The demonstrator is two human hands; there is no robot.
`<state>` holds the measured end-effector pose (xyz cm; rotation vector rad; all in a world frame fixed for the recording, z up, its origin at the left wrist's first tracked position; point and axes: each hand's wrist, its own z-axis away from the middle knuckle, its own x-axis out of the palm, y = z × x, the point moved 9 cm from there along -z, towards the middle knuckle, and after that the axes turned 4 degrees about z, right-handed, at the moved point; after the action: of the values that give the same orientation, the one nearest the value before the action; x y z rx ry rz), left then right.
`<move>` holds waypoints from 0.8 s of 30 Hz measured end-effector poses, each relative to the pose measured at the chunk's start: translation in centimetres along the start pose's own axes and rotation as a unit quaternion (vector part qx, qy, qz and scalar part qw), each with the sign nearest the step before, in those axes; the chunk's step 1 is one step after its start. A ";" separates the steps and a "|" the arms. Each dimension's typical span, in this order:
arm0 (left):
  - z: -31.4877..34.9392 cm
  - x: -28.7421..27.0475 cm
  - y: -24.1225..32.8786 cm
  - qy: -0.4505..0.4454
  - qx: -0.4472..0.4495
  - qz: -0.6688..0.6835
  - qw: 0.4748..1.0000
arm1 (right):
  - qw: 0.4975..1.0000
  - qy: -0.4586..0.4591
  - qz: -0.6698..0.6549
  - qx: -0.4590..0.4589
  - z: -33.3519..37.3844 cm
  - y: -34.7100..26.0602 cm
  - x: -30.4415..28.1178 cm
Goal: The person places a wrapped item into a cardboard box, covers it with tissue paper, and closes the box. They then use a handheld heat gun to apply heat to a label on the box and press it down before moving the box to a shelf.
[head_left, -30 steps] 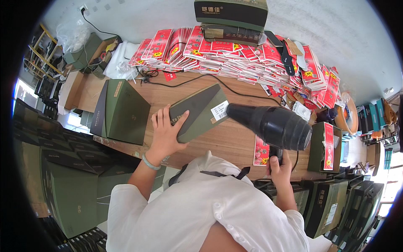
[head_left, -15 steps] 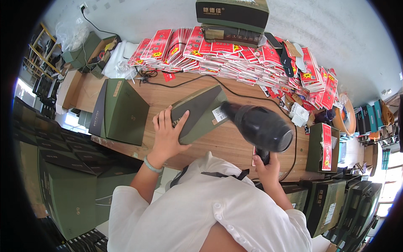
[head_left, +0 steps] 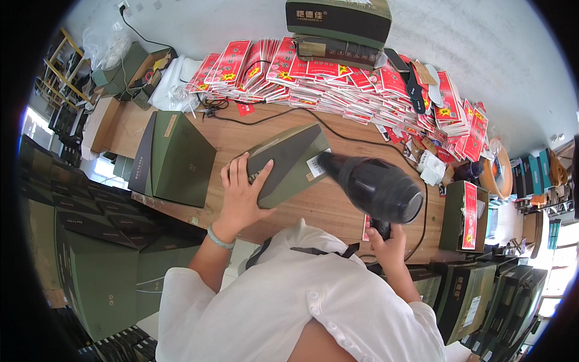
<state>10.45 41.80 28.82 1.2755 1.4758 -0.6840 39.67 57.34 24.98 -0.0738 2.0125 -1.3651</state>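
Note:
My left hand [head_left: 243, 192] grips the near left side of a green and dark grey shoe box [head_left: 292, 164], its fingers spread over the dark face and the thumb low on the near side. The box sits tilted askew on the wooden table, a white label [head_left: 314, 166] on its right end. In my right hand [head_left: 389, 244] is the handle of a black hair dryer [head_left: 383, 188]. The dryer's nozzle points left at the labelled end, very close to it; whether they touch I cannot tell. Its fingers are partly hidden behind the handle.
Another green box [head_left: 181, 160] stands at the table's left. Piles of red packets [head_left: 338, 90] line the wall, with stacked boxes [head_left: 338, 24] above. A black cord [head_left: 356, 139] crosses the table [head_left: 235, 136]. An open box [head_left: 463, 216] stands right; more boxes [head_left: 99, 271] fill the lower left.
The hair dryer has shifted slightly toward me relative to the box, its nozzle still at the labelled end. My left hand keeps its place on the shoe box.

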 end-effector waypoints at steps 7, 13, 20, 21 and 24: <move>-0.3 0.1 -0.4 -0.013 -0.001 -0.005 1.000 | 0.999 0.004 -0.012 0.047 0.8 -0.2 -0.7; -0.6 -0.2 -0.8 -0.006 0.003 -0.006 1.000 | 0.988 -0.021 -0.045 0.146 1.2 0.6 -1.2; -0.7 -0.2 -0.8 -0.007 0.001 -0.002 1.000 | 0.983 -0.044 -0.018 0.175 1.8 0.9 -1.1; -0.6 -0.2 -0.8 -0.007 -0.001 -0.003 1.000 | 0.985 -0.050 -0.002 0.165 1.6 0.4 -1.1; -0.6 -0.2 -0.9 -0.011 -0.003 -0.004 1.000 | 0.987 -0.049 0.004 0.152 1.3 -0.5 -1.3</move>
<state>9.38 42.01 29.02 1.2556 1.4640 -0.6963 41.24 56.58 25.74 0.0049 1.7036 -1.6146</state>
